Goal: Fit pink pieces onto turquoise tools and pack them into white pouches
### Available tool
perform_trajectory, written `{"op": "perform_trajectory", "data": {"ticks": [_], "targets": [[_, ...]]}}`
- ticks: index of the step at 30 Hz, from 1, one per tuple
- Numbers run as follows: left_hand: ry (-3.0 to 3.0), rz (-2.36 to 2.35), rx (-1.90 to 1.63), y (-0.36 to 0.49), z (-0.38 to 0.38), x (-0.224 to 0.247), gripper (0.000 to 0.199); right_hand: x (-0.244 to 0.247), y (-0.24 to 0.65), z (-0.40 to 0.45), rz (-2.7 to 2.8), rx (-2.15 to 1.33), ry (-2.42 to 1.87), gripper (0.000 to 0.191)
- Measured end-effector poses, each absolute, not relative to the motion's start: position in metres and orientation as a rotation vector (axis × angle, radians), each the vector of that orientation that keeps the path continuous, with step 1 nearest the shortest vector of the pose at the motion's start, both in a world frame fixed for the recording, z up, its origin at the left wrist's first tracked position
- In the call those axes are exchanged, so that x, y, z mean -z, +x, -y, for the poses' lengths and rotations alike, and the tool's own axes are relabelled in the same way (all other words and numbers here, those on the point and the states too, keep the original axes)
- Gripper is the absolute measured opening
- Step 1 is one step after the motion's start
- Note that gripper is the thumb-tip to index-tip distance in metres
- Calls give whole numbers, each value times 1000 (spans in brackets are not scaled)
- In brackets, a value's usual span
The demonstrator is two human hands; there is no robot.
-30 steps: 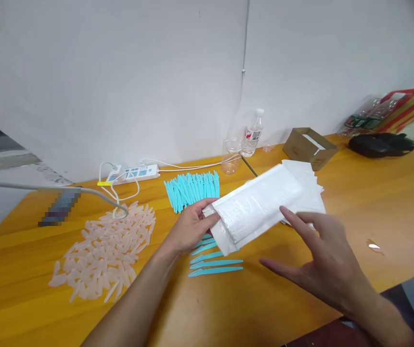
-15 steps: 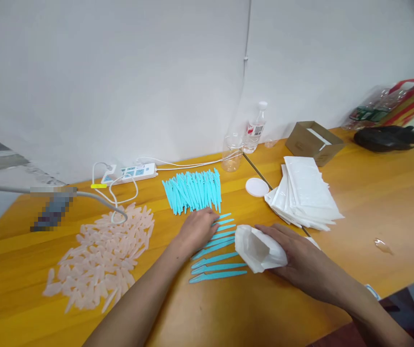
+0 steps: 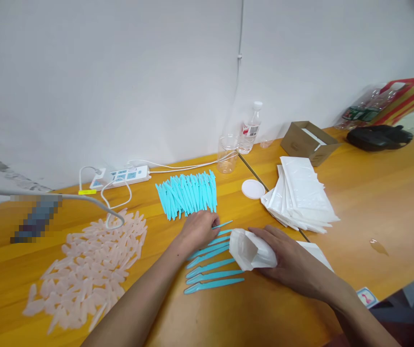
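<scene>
In the head view, my left hand [image 3: 200, 230] is closed in a pinch at the far end of a row of blue eyebrow razors [image 3: 214, 285]. One slim blue razor [image 3: 225, 224] sticks out to the right from its fingertips. Several more lie side by side below the hand, handles toward the right. My right hand [image 3: 282, 253] is wrapped round a white padded pouch [image 3: 265, 250], whose open mouth faces left over the razors' ends. The pouch's inside looks bare where it shows. Behind my left hand lies a dense pile of blue razors [image 3: 187, 193].
Translucent pinkish caps [image 3: 87, 270] spread over the left. Stacked white pouches [image 3: 304, 193] lie right, below a cardboard box [image 3: 308, 142]. A white lid [image 3: 253, 189], clear jar [image 3: 227, 154], water bottle [image 3: 250, 130] and power strip [image 3: 129, 174] stand near the wall. A cable [image 3: 84, 196] crosses at left.
My left fingers have closed on the end of a razor at the far end of the row. My right hand still holds the pouch. The view has shifted slightly.
</scene>
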State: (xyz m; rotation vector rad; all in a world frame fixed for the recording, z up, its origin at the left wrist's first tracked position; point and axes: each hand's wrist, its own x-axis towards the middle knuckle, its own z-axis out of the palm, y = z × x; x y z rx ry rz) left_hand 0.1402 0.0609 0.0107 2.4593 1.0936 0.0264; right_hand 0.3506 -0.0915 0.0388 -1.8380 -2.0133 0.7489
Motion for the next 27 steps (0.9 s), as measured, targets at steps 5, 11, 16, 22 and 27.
{"op": "perform_trajectory", "data": {"ticks": [5, 11, 16, 22, 27], "targets": [[2414, -1077, -44, 138, -67, -13, 14, -42, 350, 93, 1990, -825, -1862, 50], [2356, -1093, -100, 139, -74, -8, 14, -46, 347, 91, 2003, -899, -1903, 47], [2294, -1122, -206, 136, -75, -16, 12, -43, 347, 90, 2014, -917, -1893, 44], [1744, -1089, -723, 105, -44, -66, 44, -43, 345, 87, 1946, -779, -1829, 65], [1400, -1171, -1030, 77, -4, -84, 33, -43, 338, 89, 1986, -696, -1761, 54]]}}
